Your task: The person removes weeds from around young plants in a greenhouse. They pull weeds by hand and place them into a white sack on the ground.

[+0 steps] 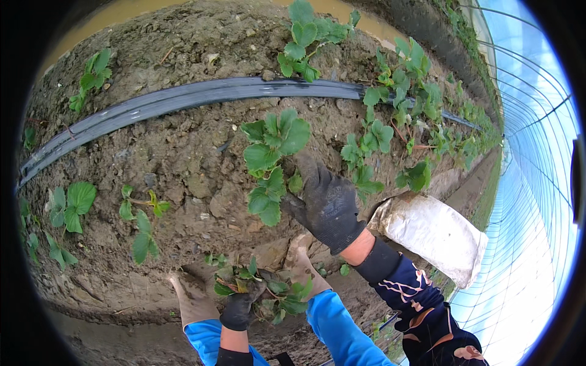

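Note:
My right hand (327, 203), in a dark work glove, reaches to the soil at the base of a strawberry plant (270, 155); its fingertips are partly hidden by leaves and soil, and whether they grip anything cannot be told. My left hand (242, 302), also gloved, holds a bunch of picked strawberry leaves and stems (279, 297) low in the view, above the ground between my boots. A smaller leafy strawberry plant (366, 146) grows to the right of the right hand.
Flat black drip tape (219, 91) runs along the soil bed (183, 155). More strawberry plants (75, 206) stand at left and far right. A dirty white sack (430, 233) lies beside my right forearm. Muddy water (123, 13) fills the furrow beyond, and a hooped plastic tunnel rises at right.

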`<action>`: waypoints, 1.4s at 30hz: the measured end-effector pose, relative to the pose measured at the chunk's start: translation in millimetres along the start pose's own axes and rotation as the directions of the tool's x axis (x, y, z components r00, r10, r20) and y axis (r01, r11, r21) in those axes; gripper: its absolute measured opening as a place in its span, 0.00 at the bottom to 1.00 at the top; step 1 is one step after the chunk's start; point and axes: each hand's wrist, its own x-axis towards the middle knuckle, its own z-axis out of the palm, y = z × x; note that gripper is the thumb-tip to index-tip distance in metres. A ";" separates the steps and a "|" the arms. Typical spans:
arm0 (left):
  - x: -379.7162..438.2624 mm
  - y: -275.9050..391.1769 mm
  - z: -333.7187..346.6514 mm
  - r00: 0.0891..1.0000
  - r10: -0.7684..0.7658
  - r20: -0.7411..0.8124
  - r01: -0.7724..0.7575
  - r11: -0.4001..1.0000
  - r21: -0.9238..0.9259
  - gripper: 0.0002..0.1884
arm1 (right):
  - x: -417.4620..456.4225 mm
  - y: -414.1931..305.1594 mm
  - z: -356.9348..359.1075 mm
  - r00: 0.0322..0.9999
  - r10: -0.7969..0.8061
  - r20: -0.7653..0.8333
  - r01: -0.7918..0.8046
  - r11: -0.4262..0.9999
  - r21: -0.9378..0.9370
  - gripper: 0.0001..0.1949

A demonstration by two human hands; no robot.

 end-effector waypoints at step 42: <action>-10.3 8.3 -30.5 0.982 0.130 0.135 -0.133 0.991 0.016 0.17 | 131.2 4.5 -79.2 0.554 -0.188 0.811 0.040 0.979 0.200 0.17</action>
